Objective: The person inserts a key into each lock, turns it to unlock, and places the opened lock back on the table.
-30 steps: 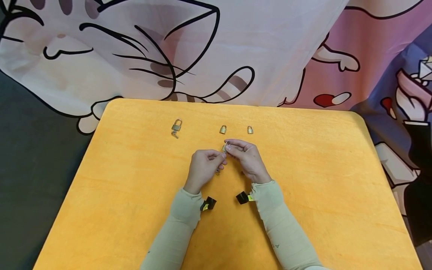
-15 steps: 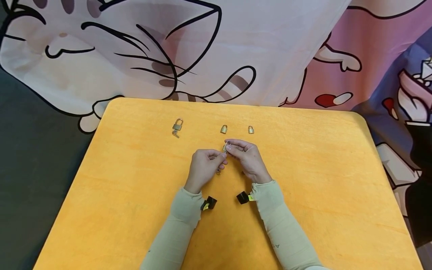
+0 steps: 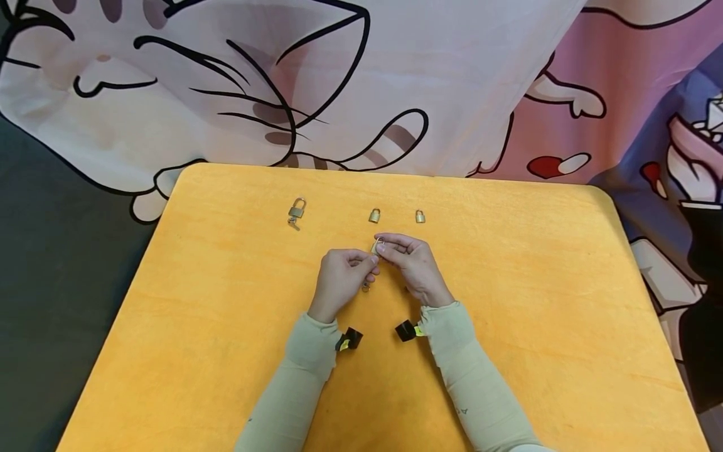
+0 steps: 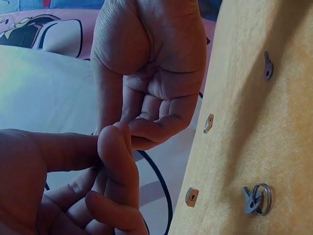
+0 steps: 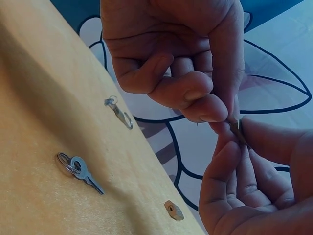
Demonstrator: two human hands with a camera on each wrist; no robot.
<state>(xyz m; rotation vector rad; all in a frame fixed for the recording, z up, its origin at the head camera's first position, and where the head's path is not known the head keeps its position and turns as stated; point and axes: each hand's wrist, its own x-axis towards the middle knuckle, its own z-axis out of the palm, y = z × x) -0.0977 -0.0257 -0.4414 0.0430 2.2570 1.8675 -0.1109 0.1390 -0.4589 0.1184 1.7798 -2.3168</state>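
In the head view my right hand [image 3: 411, 260] pinches a small brass padlock [image 3: 376, 246] between thumb and fingers, its shackle pointing up and away. My left hand [image 3: 346, 279] meets it from the left, thumb and forefinger pinched at the padlock's lower end on a small key that the fingertips hide. In the right wrist view the padlock [image 5: 238, 131] shows as a thin edge between the fingertips of both hands. Below the hands, a key on split rings [image 5: 78, 171] lies on the table. Another loose key [image 4: 268, 67] lies on the wood in the left wrist view.
Toward the back of the yellow table [image 3: 508, 282] lie two small brass padlocks, one in the middle [image 3: 374, 216] and one to its right [image 3: 420, 216]. A larger padlock [image 3: 296, 209] with keys attached lies further left. A cartoon-print cloth [image 3: 440, 75] hangs behind the table's far edge.
Both hands hold nearly the same pose throughout. The padlock has shifted very slightly left toward my left fingertips; the silvery bit seen between them earlier is now hidden.
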